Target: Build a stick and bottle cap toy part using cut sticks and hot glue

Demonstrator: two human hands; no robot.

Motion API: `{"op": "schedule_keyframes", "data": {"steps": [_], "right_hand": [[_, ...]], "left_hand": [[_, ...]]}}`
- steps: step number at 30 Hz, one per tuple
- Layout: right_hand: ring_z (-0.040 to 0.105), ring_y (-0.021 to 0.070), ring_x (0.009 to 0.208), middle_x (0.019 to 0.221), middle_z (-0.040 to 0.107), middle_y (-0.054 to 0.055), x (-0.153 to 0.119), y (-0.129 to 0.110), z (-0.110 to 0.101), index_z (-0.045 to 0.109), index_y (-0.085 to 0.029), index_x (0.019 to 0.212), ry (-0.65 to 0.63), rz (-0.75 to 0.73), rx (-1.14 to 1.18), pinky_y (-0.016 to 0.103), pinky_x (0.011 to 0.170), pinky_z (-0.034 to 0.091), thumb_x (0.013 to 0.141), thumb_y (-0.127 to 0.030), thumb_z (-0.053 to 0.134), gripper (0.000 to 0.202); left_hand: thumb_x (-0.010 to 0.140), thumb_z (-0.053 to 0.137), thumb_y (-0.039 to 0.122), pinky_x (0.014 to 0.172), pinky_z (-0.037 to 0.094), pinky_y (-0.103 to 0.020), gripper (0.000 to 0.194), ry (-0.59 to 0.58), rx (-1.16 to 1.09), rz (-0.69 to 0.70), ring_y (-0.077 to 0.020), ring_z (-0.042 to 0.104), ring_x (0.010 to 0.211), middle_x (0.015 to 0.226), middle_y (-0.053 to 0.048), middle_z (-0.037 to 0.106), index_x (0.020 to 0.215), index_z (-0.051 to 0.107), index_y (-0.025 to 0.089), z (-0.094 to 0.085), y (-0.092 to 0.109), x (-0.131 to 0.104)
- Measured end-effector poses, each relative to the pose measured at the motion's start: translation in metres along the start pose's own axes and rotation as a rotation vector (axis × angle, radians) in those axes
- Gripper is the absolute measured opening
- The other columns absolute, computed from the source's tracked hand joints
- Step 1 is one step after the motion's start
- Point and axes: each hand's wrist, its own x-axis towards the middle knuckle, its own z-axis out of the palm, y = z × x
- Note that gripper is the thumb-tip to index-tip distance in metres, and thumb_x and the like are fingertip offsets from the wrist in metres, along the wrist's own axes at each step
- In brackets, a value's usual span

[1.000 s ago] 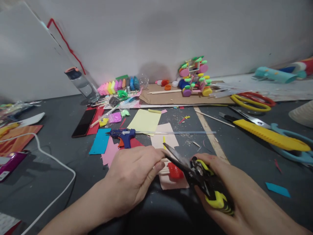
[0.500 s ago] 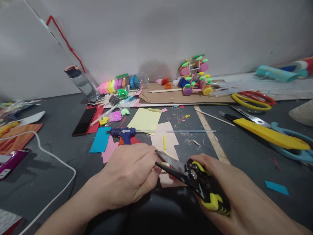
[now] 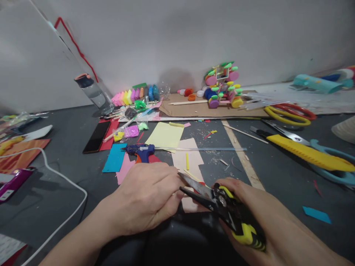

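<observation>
over pale pink paper point(image 3: 195, 157), the left hand point(image 3: 145, 199), fingers curled tight, pinched a pale stick point(image 3: 189, 188) whose end pointed right, between the parted blades point(image 3: 195, 183) of black-and-yellow snips point(image 3: 222, 201) gripped in the right hand point(image 3: 267, 210).

We see black-and-yellow snips point(image 3: 222, 202) gripped in the right hand point(image 3: 260, 214), tilted so the dark blades point left and slightly up; they stand parted, tips just beside the fingers of the left hand point(image 3: 151, 195). Between the blades we can make out a pale wooden stick point(image 3: 191, 189), seemingly pinched by that left hand, though the blades cover much of it. Behind them shows a bright red piece point(image 3: 202, 183), mostly hidden.
</observation>
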Motion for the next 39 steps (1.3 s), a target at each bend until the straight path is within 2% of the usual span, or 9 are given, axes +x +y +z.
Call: {"op": "schedule_keyframes", "data": {"steps": [5,12,19,25,29,31,33,35,39], "right_hand": [[0.071,0.0180,0.079,0.099,0.072,0.002,0.001,0.001,-0.002,0.047,-0.026,0.120,0.022,-0.059,-0.007,0.024,0.062,0.058,0.086,-0.020,0.052,0.035],[0.071,0.0211,0.072,0.090,0.072,0.004,-0.003,0.001,0.000,0.051,-0.026,0.104,0.112,-0.124,-0.107,0.025,0.055,0.057,0.080,-0.019,0.049,0.025],[0.072,0.0241,0.076,0.096,0.071,0.007,0.005,0.019,-0.006,0.050,-0.025,0.116,0.183,0.122,-0.135,0.030,0.058,0.058,0.091,-0.034,0.054,0.027],[0.071,0.0361,0.076,0.093,0.070,0.018,0.011,0.058,-0.019,0.056,-0.016,0.113,0.223,0.152,-0.535,0.045,0.060,0.054,0.092,-0.040,0.047,0.033],[0.070,0.0359,0.078,0.088,0.069,0.019,0.010,0.075,-0.017,0.061,-0.015,0.103,0.149,0.163,-0.580,0.046,0.064,0.055,0.092,-0.042,0.052,0.031],[0.068,0.0386,0.086,0.094,0.069,0.020,0.012,0.077,-0.017,0.062,-0.016,0.104,0.141,0.134,-0.569,0.051,0.073,0.056,0.092,-0.044,0.051,0.033],[0.064,0.0436,0.101,0.106,0.066,0.022,0.015,0.074,-0.017,0.065,-0.016,0.107,0.173,0.086,-0.496,0.061,0.086,0.052,0.092,-0.047,0.050,0.038],[0.060,0.0427,0.111,0.117,0.064,0.019,0.019,0.060,-0.020,0.066,-0.019,0.110,0.240,0.062,-0.381,0.062,0.095,0.048,0.092,-0.047,0.051,0.036],[0.069,0.0229,0.098,0.111,0.068,0.004,0.022,0.009,-0.025,0.065,-0.029,0.109,0.323,-0.114,-0.136,0.034,0.082,0.057,0.097,-0.039,0.055,0.018]], "left_hand": [[0.097,0.035,0.010,0.052,0.038,-0.027,0.030,0.023,0.005,0.010,-0.0142,0.053,0.055,0.063,-0.001,0.061,0.078,0.056,0.018,-0.001,0.002,0.001],[0.103,0.034,0.017,0.056,0.045,-0.027,0.033,0.022,-0.010,0.008,-0.0163,0.061,0.061,0.066,-0.004,0.066,0.080,0.057,0.017,0.003,0.001,-0.001],[0.104,0.041,0.017,0.075,0.052,-0.021,0.022,0.048,-0.209,-0.085,-0.0138,0.071,0.083,0.090,-0.006,0.075,0.107,0.062,0.013,0.003,0.003,-0.003],[0.104,0.043,0.025,0.066,0.050,-0.021,0.025,0.129,-0.441,-0.255,-0.0115,0.064,0.070,0.078,-0.003,0.069,0.089,0.062,0.017,0.004,0.005,-0.004],[0.104,0.043,0.033,0.059,0.042,-0.024,0.031,0.203,-0.538,-0.290,-0.0119,0.054,0.063,0.070,-0.001,0.058,0.078,0.053,0.019,0.006,0.006,-0.005],[0.104,0.044,0.032,0.059,0.041,-0.025,0.030,0.255,-0.591,-0.264,-0.0120,0.051,0.064,0.071,0.000,0.055,0.078,0.051,0.020,0.008,0.008,-0.006],[0.105,0.042,0.031,0.063,0.045,-0.025,0.030,0.318,-0.652,-0.225,-0.0129,0.054,0.069,0.074,-0.001,0.057,0.080,0.054,0.019,0.009,0.011,-0.008],[0.106,0.039,0.031,0.072,0.052,-0.028,0.032,0.383,-0.690,-0.233,-0.0142,0.060,0.078,0.082,-0.004,0.062,0.087,0.060,0.017,0.010,0.016,-0.008],[0.107,0.031,0.037,0.103,0.053,-0.040,0.040,0.450,-0.684,-0.352,-0.0209,0.060,0.117,0.119,-0.010,0.063,0.116,0.067,0.022,0.013,0.031,-0.005]]}}
